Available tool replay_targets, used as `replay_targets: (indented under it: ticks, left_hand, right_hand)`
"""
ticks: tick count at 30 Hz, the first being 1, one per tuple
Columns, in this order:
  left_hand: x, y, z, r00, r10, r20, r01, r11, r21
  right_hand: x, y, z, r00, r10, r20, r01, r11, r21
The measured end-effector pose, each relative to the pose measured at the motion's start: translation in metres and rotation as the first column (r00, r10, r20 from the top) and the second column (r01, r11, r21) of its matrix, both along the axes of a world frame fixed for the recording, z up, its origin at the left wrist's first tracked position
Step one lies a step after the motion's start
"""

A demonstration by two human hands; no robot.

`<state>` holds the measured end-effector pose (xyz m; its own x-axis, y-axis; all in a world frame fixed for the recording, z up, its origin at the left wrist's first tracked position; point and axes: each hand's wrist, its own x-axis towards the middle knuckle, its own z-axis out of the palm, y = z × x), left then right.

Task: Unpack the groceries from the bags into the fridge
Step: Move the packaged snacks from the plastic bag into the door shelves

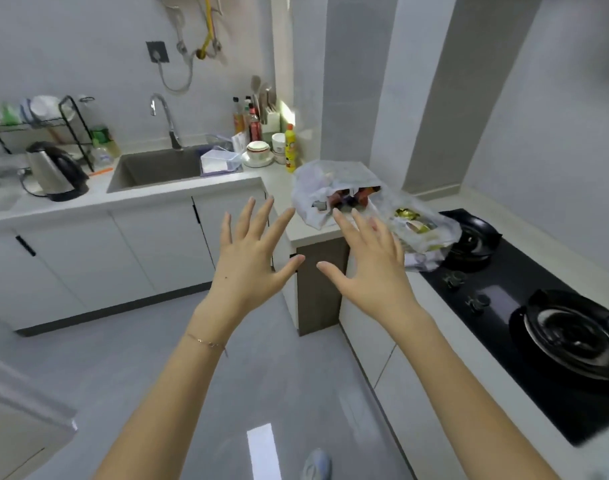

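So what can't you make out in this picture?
Groceries inside the plastic bags, head view: crumpled film hides most; only red and gold packaging shows.
The white unit at lower left: cut by the frame's edge; maybe the fridge.
Labels on the bottles by the sink: too small, blurred.
Whether the right hand touches the bags: unclear.

Both hands are raised with backs to the camera and hold nothing: the left hand (251, 261), a thin bracelet (206, 342) on its wrist, spreads straight fingers (245, 220) just left of the spread fingers (348, 230) of the right hand (372, 268). The right fingertips overlap the near edge of a translucent plastic bag (330, 181) holding dark red packets on the counter (278, 174); whether they touch it is unclear. A second bag (431, 233) with gold wrappers lies just right of them, against the black hob (503, 306), while a sink (157, 171) and kettle (53, 171) sit well beyond and left of the left fingertips.
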<state>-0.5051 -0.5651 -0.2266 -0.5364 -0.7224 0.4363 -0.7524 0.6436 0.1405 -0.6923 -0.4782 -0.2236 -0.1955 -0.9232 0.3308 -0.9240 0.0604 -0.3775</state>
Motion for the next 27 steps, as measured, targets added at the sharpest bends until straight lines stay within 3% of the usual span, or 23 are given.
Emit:
replay_targets:
  ticks: [13,27]
  left_hand:
    - [-0.18,-0.172,-0.025,0.953,-0.304,-0.02,0.304,0.951,0.054]
    - [-0.299,-0.29,-0.091,0.91,-0.413,0.036,0.4,0.898,0.185]
  right_hand:
    - [-0.155,-0.113,-0.03,0.933,-0.359,-0.021,0.358,0.933,-0.021]
    - [-0.286,-0.196,-0.1,0.868,-0.486,0.098,0.465,0.867,0.181]
